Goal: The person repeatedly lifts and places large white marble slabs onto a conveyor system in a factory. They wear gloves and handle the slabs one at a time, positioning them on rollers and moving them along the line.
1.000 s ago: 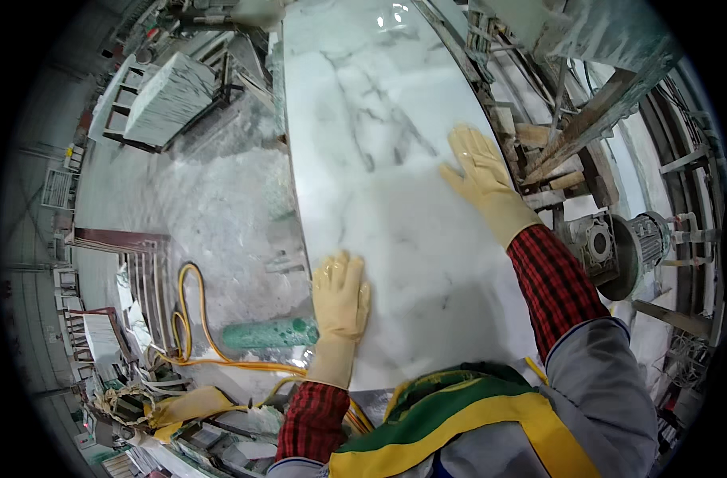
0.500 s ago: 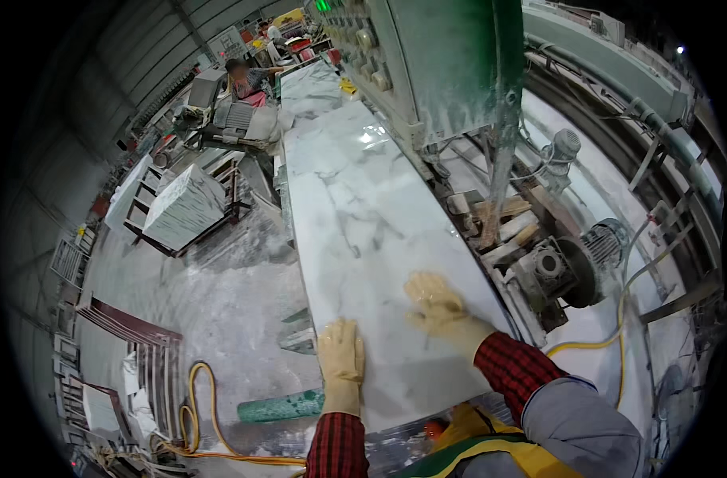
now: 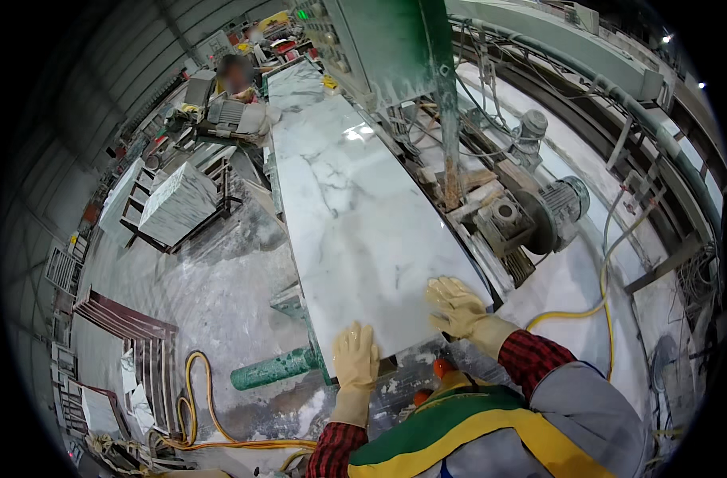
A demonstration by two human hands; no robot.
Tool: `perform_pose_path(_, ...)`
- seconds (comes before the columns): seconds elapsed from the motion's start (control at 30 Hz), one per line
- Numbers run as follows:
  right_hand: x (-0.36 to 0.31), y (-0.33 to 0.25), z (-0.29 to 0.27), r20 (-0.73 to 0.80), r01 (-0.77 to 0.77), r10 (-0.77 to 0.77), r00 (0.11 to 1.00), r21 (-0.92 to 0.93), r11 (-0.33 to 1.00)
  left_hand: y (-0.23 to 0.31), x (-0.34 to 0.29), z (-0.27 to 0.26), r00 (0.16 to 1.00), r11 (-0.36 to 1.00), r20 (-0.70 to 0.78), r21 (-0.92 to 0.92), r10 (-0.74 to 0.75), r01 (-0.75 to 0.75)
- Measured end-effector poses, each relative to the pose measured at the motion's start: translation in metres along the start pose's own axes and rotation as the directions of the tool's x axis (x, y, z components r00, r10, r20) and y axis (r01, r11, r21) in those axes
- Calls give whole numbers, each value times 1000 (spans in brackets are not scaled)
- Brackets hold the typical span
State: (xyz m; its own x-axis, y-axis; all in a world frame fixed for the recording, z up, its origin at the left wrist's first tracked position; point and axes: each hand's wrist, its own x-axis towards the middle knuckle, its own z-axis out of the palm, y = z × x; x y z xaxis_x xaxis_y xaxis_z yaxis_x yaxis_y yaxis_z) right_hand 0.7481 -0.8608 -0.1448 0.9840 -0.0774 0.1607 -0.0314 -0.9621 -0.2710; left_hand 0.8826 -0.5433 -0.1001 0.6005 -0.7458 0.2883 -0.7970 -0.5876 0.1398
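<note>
I count one grey-veined white slab beneath the flat, ungrasping cream-gloved left hand and cream-gloved right hand, one green cylinder near left.

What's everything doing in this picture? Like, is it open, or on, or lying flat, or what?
Slab: lying flat, shiny on top.
Left hand: gloved, open, fingers over the slab's near end.
Right hand: gloved, open, fingers spread over the near end too.
Left hose: looped on the floor.
Green light: lit.
Motor: can't tell whether it's running.
</note>
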Motion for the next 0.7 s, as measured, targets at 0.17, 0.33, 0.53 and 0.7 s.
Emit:
perform_pose_path(0.17,-17,7,-21,-72,36,-32,997,64,997,-29,-26,-12,996,995,-9,-39,94,-94)
perform_pose_path(0.33,-26,2,-37,-74,-16,15,997,-11,1000,-63,-59,-20,988,991,-115,93,103,-93)
perform_pose_path(0.53,-35,5,-27,-115,-110,95,989,-125,986,-60,-73,-26,991,1000,-131,18,-10,12)
perform_pose_path(0.7,-44,20,-6,-236,-97,75,969,-82,992,-41,-93,-9,979,996,-189,22,-82,88)
